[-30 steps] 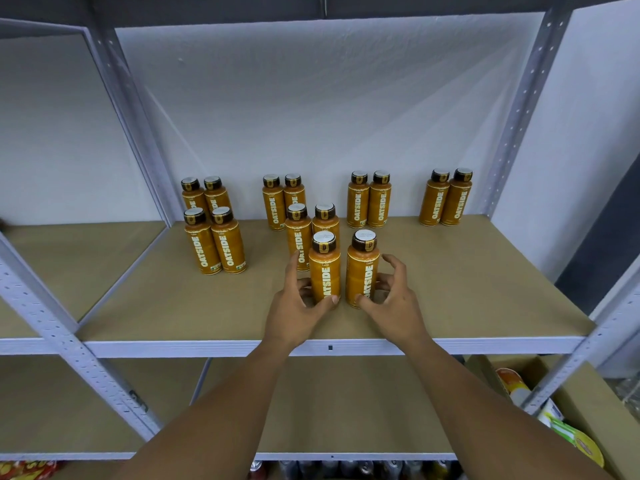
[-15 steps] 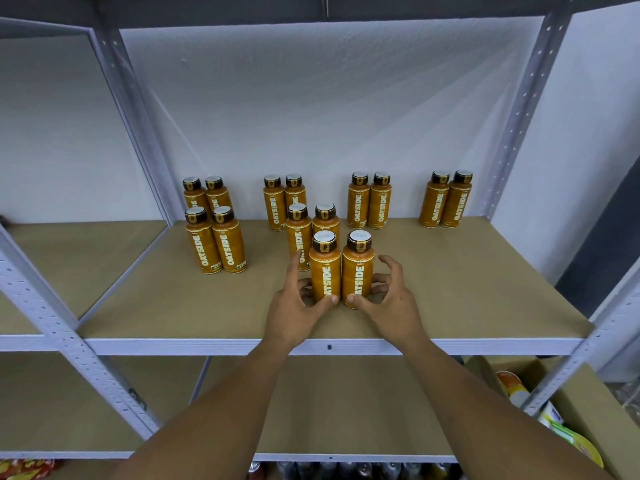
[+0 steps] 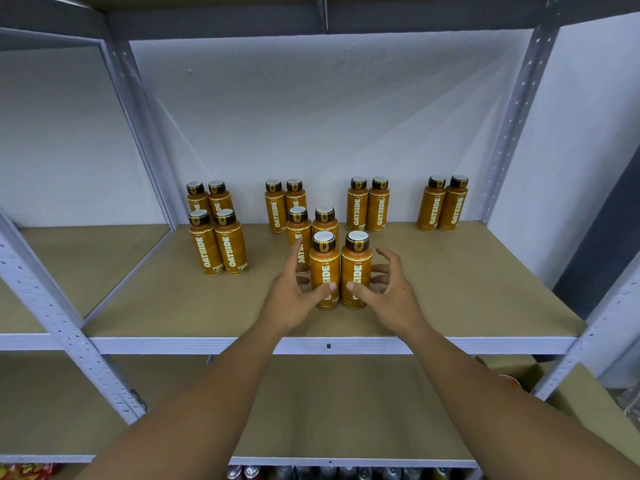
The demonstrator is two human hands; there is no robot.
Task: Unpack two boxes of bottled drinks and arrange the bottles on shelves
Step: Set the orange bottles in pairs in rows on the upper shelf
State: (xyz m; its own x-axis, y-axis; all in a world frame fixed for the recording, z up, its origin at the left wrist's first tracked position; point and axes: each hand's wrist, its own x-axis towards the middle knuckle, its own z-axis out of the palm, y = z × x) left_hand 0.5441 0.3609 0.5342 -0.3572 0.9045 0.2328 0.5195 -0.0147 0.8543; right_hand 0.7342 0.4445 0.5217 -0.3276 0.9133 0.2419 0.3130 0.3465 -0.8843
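Now the front pair is down. A second ago the right bottle stood a little apart from the left bottle. They have since been closed up and stand upright, touching, on the shelf, just ahead of the middle column.

Left hand: fingers straight and spread beside the left bottle, with the thumb resting on its label. Right hand: fingers lifted clear of the right bottle and loosely curled, with only the thumb tip touching. Neither hand is clamped on anything.

I read this as a release, so this placement is done. There are fourteen bottles on the shelf. My next move would be back to the box, lower right.
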